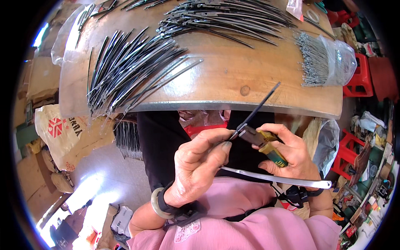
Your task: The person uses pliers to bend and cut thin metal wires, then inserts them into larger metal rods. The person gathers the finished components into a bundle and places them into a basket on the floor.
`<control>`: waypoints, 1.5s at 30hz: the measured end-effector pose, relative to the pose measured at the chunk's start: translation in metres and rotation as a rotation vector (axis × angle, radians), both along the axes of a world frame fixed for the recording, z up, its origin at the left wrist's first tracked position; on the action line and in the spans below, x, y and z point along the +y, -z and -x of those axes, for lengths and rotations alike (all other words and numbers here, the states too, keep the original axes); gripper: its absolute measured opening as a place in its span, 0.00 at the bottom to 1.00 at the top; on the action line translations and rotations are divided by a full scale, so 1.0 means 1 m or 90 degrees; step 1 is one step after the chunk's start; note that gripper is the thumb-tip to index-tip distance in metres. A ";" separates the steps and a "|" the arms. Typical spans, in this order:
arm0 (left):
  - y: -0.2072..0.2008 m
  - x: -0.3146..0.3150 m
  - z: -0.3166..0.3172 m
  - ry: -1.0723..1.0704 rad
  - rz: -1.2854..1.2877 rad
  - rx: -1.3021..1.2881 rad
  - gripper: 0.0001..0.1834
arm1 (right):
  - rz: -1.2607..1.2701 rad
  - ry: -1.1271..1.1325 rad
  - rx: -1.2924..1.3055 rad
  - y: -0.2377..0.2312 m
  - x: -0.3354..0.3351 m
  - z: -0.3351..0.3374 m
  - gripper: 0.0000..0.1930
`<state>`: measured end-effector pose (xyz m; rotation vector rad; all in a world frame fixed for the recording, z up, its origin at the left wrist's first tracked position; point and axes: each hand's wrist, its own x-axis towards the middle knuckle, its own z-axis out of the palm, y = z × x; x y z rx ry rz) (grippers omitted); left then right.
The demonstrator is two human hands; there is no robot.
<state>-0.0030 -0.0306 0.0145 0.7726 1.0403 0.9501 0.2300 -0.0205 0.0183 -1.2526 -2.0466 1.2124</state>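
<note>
My left hand (pixel 202 160) is closed, its thumb and forefinger pinching the lower end of a narrow dark metal strip (pixel 259 107) that slants up to the right. My right hand (pixel 291 150) is wrapped around pliers (pixel 271 153) with yellow-and-green handles. The plier jaws meet the dark strip just beside my left fingertips; whether they bite on it I cannot tell. From below my left fingers a curved silver strip (pixel 275 178) with a holed end runs right, under my right hand. Whether the two strips are joined is hidden by my fingers.
Piles of dark metal strips (pixel 133 68) and more strips (pixel 221 18) lie on the wooden table (pixel 225 79). Thin wire pins (pixel 312 58) spill from a clear bag (pixel 339 60) at the right. Red stools (pixel 358 77) stand beyond; a printed sack (pixel 75 137) lies left.
</note>
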 end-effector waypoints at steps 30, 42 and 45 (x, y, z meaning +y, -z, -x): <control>-0.052 0.102 0.077 -0.042 -0.389 0.762 0.18 | -0.479 0.035 -0.429 -0.017 0.118 -0.074 0.14; 0.007 0.209 0.012 0.112 -0.732 1.049 0.10 | -0.535 0.125 -0.454 -0.048 0.099 -0.083 0.14; -0.002 0.213 0.011 0.148 -0.758 0.995 0.07 | -0.539 0.143 -0.480 -0.057 0.096 -0.092 0.13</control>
